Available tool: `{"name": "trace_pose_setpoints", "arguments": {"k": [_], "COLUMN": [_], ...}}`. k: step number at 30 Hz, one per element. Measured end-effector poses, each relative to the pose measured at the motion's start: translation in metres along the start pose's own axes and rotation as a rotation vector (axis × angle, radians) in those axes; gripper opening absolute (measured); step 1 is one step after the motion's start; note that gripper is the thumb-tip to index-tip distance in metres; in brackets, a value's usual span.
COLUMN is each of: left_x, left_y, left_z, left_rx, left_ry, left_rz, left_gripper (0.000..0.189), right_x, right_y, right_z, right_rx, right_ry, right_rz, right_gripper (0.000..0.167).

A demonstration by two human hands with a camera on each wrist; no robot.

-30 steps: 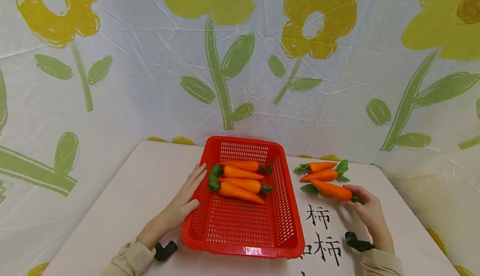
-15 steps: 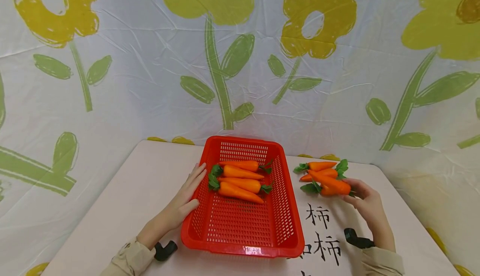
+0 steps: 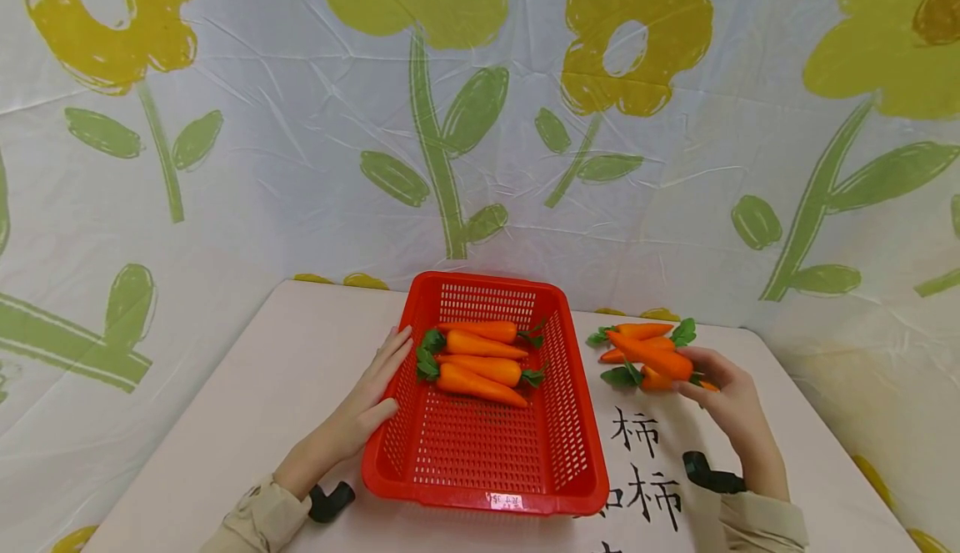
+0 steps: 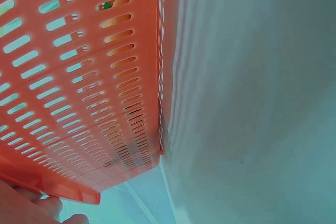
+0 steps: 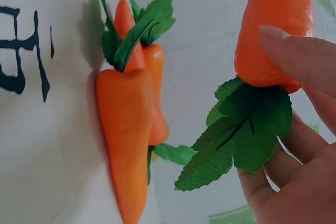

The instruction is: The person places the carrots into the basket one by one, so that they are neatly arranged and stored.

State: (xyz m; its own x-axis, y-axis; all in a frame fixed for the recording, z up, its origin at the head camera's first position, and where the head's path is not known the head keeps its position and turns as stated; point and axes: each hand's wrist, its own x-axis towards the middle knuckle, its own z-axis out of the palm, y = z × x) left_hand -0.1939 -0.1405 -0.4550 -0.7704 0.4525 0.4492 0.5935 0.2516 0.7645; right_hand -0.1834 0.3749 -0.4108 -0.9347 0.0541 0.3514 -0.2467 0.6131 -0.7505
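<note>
My right hand [image 3: 731,394] pinches an orange carrot [image 3: 652,357] by its thick end, thumb on one side. In the right wrist view the held carrot [image 5: 275,30] is clear of the others, its green leaves [image 5: 247,129] hanging beneath the thumb. Three more carrots lie under and behind it, the nearest carrot [image 5: 126,124] with its tip pointing down in that view. My left hand [image 3: 360,407] rests along the left rim of a red plastic basket [image 3: 487,453], fingers extended. Several carrots [image 3: 483,374] lie side by side in the basket's far half.
The white table [image 3: 247,403] carries black painted characters [image 3: 652,495] right of the basket. Behind stands a white cloth wall [image 3: 285,161] printed with yellow flowers. A black wrist mount [image 3: 708,474] sits on the right forearm, another mount [image 3: 330,503] on the left.
The right hand has lifted the carrot off the nearest one and shifted it slightly left and away, over the other carrots. The left hand and basket have stayed put.
</note>
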Motion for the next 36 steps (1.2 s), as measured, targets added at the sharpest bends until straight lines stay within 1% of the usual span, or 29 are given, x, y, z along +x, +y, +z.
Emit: {"name": "trace_pose_setpoints", "arguments": {"k": [4,8,13,15,18,25,36], "left_x": [0.0,0.0,0.0,0.0,0.0,0.001,0.001], "left_y": [0.0,0.0,-0.002,-0.003,-0.004,-0.003,-0.002], "left_z": [0.0,0.0,0.0,0.0,0.0,0.0,0.0], "left_rx": [0.001,-0.003,0.014,0.02,0.018,0.004,-0.01], "left_ry": [0.002,0.0,0.003,0.003,0.001,-0.001,0.002], "left_rz": [0.009,0.007,0.021,0.025,0.023,0.02,0.014], "left_gripper": [0.078,0.078,0.079,0.079,0.079,0.079,0.08], "right_x": [0.0,0.001,0.003,0.003,0.004,0.005,0.005], "right_y": [-0.007,-0.014,-0.02,-0.022,-0.025,-0.033,-0.038], "right_z": [0.002,0.003,0.007,0.008,0.01,0.013,0.019], "right_rx": [0.007,-0.016,-0.003,0.003,-0.012,-0.058,-0.087], "right_ry": [-0.013,-0.03,-0.074,-0.105,-0.125,-0.125,-0.149], "right_rz": [-0.011,-0.016,-0.011,-0.003,0.004,-0.015,-0.087], "right_gripper": [0.049,0.048,0.047,0.047,0.048,0.048,0.044]}}
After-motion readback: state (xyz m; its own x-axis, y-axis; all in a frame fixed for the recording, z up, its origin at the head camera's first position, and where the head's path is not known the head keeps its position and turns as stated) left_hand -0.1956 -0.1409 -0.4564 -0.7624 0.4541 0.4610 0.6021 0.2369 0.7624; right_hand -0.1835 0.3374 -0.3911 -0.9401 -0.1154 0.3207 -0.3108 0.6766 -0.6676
